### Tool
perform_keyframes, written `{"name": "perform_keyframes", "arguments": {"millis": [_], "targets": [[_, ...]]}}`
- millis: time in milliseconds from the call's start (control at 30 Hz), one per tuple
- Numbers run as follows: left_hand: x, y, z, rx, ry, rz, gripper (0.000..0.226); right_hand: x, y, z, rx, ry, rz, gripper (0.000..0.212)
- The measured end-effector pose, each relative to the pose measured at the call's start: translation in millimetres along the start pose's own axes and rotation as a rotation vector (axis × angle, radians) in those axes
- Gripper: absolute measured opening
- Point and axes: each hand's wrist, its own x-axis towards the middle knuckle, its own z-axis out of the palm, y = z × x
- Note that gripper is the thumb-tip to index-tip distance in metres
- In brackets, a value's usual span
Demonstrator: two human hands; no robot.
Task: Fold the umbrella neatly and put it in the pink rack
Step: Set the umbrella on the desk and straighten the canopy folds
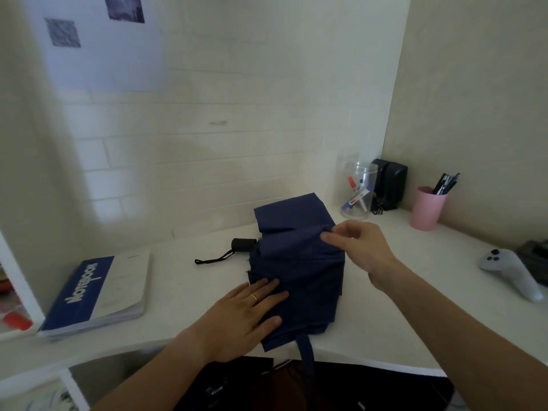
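A collapsed navy-blue umbrella (299,262) lies on the white desk (184,295), its fabric partly folded in flat panels. Its black handle (243,244) with a wrist cord points left. A fabric strap (307,360) hangs over the desk's front edge. My left hand (240,315), with a ring on one finger, lies flat on the near left part of the fabric. My right hand (360,247) pinches a fold of the fabric at the umbrella's upper right. No pink rack is in view.
A blue and white notebook (98,295) lies at the left. At the back right stand a clear jar with markers (357,189), a black box (390,182) and a pink cup with pens (427,207). A grey game controller (510,271) lies at the right.
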Motion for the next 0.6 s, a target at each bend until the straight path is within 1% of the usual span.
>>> {"name": "perform_keyframes", "arguments": {"millis": [100,167,233,333,433,500,567,600], "targets": [[-1,0,-2,0.018,0.013,0.008,0.058,-4,-17,-11,0.23,-0.114,-0.072,0.022],[-1,0,-3,0.015,-0.004,0.002,0.059,-10,-24,-17,0.257,-0.216,-0.109,0.016],[0,1,-2,0.005,-0.006,-0.003,0.06,-15,-24,-20,0.191,-0.264,-0.121,0.015],[0,-1,1,0.015,0.024,0.0,0.061,-27,-18,-25,0.082,-0.232,-0.177,0.017],[-1,-2,4,0.015,0.091,0.02,0.059,-45,0,-28,-0.042,-0.273,-0.305,0.042],[-2,0,3,-0.017,0.14,0.037,0.056,-58,18,-27,-0.123,-0.296,-0.343,0.051],[-4,3,2,-0.092,0.241,0.033,0.049,-67,31,-25,-0.144,-0.285,-0.295,0.05],[-7,6,0,-0.163,0.297,-0.019,0.047,-70,36,-25,-0.129,-0.277,-0.238,0.047]]}}
